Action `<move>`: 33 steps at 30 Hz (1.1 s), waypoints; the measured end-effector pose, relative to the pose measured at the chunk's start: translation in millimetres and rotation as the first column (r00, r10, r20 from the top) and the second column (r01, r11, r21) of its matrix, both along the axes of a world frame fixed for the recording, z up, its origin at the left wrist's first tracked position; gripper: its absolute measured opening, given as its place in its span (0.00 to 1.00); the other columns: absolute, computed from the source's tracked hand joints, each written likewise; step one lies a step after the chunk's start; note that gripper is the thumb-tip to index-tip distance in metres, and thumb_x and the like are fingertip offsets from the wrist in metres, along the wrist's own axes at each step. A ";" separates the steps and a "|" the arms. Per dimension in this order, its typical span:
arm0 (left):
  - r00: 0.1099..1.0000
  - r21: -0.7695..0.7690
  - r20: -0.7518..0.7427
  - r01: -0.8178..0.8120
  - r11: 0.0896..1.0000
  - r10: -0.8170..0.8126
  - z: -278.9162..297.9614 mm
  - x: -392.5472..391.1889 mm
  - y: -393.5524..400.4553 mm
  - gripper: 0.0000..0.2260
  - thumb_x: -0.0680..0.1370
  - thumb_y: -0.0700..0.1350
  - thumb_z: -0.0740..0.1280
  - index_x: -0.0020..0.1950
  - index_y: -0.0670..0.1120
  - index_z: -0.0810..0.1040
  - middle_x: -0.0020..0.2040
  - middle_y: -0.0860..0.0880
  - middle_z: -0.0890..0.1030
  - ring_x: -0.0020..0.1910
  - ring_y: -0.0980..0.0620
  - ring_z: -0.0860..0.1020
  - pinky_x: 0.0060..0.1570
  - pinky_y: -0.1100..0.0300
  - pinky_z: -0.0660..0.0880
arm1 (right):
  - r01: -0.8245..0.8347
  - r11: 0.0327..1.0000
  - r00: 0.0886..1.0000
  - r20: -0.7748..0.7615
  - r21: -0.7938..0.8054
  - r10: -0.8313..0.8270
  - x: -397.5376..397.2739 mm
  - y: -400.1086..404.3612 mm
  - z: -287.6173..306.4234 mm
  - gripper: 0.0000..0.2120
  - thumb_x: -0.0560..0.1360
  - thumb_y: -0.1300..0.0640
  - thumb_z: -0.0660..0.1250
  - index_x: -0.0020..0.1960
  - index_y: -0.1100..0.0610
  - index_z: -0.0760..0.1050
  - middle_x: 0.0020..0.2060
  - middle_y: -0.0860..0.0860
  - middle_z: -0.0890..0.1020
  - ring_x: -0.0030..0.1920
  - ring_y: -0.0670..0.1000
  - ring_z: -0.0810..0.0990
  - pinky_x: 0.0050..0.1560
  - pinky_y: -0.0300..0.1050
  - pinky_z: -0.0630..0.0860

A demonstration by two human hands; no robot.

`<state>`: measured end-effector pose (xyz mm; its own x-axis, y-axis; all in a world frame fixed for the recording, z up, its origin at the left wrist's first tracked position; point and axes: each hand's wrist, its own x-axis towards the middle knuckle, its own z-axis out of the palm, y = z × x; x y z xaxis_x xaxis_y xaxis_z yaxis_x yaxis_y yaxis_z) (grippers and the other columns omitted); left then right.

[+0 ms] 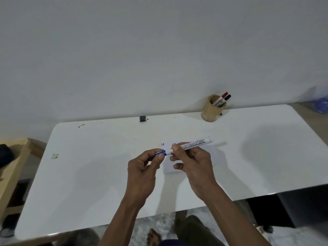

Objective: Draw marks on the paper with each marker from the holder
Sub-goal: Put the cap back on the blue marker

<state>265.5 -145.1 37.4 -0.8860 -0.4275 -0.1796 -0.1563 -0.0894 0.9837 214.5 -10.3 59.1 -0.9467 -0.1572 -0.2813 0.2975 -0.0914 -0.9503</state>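
Observation:
I hold a white board marker (193, 144) level above the table's middle. My right hand (190, 161) grips its barrel, and my left hand (145, 165) pinches its blue cap (160, 153) at the left end. Under my hands lies a white sheet of paper (211, 156), partly hidden, with small coloured marks near its top left corner. A tan cylindrical holder (211, 110) stands at the table's back right with a red-capped marker (224, 95) and a black-capped marker (227, 97) leaning in it.
The white table (88, 174) stands against a white wall. A small black object (142, 118) sits at its back edge and a scrap of tape (54, 156) lies on the left. A wooden shelf (12, 167) is at the left. My foot shows below.

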 end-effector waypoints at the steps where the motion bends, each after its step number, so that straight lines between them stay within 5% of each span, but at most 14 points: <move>1: 1.000 -0.009 0.005 0.015 1.000 -0.015 -0.1 -0.6 0.8 0.07 0.77 0.42 0.71 0.45 0.53 0.86 0.42 0.51 0.86 0.41 0.52 0.78 0.47 0.44 0.79 | 0.019 0.999 1.000 0.018 -0.030 -0.019 -1.5 4.8 1.4 0.05 0.75 0.59 0.74 0.51 0.56 0.82 0.40 0.52 0.88 0.40 0.51 0.85 0.40 0.45 0.80; 5: 0.999 -0.038 0.032 0.040 0.999 -0.038 -0.2 -6.2 -4.3 0.08 0.78 0.42 0.70 0.45 0.54 0.86 0.40 0.51 0.85 0.40 0.50 0.79 0.46 0.47 0.79 | 0.134 0.990 0.989 -0.055 -0.045 -0.136 -17.7 34.5 7.9 0.13 0.68 0.64 0.79 0.49 0.57 0.80 0.38 0.52 0.87 0.39 0.51 0.84 0.36 0.42 0.80; 8: 0.996 -0.104 0.033 0.087 0.991 -0.084 5.5 -23.1 -5.9 0.07 0.78 0.43 0.70 0.44 0.54 0.85 0.42 0.46 0.84 0.41 0.44 0.79 0.47 0.44 0.79 | 0.003 0.963 0.969 -0.239 0.271 0.065 -36.6 60.3 12.8 0.09 0.66 0.60 0.82 0.42 0.57 0.84 0.35 0.54 0.86 0.33 0.47 0.79 0.34 0.38 0.77; 10: 0.992 -0.165 0.018 0.130 0.978 -0.129 14.9 -40.7 1.6 0.06 0.78 0.43 0.70 0.43 0.52 0.84 0.41 0.50 0.84 0.39 0.51 0.78 0.44 0.50 0.78 | -0.076 0.895 0.938 -0.273 0.440 0.214 -48.9 71.9 14.6 0.08 0.66 0.58 0.83 0.41 0.54 0.85 0.32 0.46 0.85 0.29 0.43 0.77 0.32 0.33 0.72; 16: 0.973 -0.426 -0.017 0.202 0.882 -0.231 36.1 -107.4 49.0 0.05 0.77 0.45 0.70 0.42 0.52 0.82 0.41 0.61 0.83 0.40 0.60 0.79 0.38 0.72 0.71 | -0.078 0.735 0.843 -0.349 0.673 0.409 -87.6 96.6 2.7 0.09 0.73 0.54 0.77 0.51 0.48 0.83 0.42 0.40 0.86 0.45 0.45 0.83 0.48 0.40 0.78; 19: 0.973 -0.478 0.007 0.207 0.854 -0.232 37.3 -138.9 72.4 0.02 0.75 0.49 0.73 0.46 0.54 0.82 0.41 0.58 0.84 0.43 0.59 0.80 0.40 0.70 0.73 | -0.067 0.757 0.843 -0.369 0.650 0.392 -110.7 115.4 -1.8 0.18 0.76 0.57 0.73 0.63 0.44 0.75 0.48 0.41 0.85 0.48 0.43 0.83 0.49 0.40 0.81; 24: 0.980 -0.497 0.114 0.199 0.845 -0.164 20.2 -189.9 101.3 0.19 0.71 0.55 0.76 0.59 0.54 0.78 0.47 0.59 0.82 0.47 0.60 0.80 0.42 0.66 0.77 | 0.093 0.893 0.875 -0.464 0.441 0.138 -165.2 148.7 3.4 0.38 0.78 0.61 0.71 0.69 0.23 0.61 0.49 0.39 0.82 0.46 0.42 0.84 0.40 0.30 0.78; 29: 0.976 -0.521 0.171 0.203 0.829 -0.131 -4.1 -235.9 130.7 0.25 0.71 0.53 0.77 0.65 0.51 0.74 0.53 0.56 0.80 0.50 0.62 0.78 0.41 0.69 0.74 | 0.263 0.924 0.833 -0.548 0.277 -0.073 -220.8 171.9 5.8 0.37 0.76 0.65 0.73 0.73 0.35 0.63 0.49 0.45 0.84 0.46 0.41 0.86 0.41 0.29 0.78; 33: 0.971 -0.536 0.214 0.206 0.818 -0.105 -25.6 -269.8 148.5 0.35 0.69 0.53 0.78 0.72 0.51 0.67 0.63 0.52 0.77 0.54 0.57 0.76 0.53 0.56 0.78 | 0.320 0.923 0.803 -0.578 0.215 -0.144 -261.6 172.1 -0.7 0.32 0.75 0.63 0.75 0.72 0.44 0.65 0.46 0.45 0.86 0.46 0.40 0.87 0.47 0.36 0.81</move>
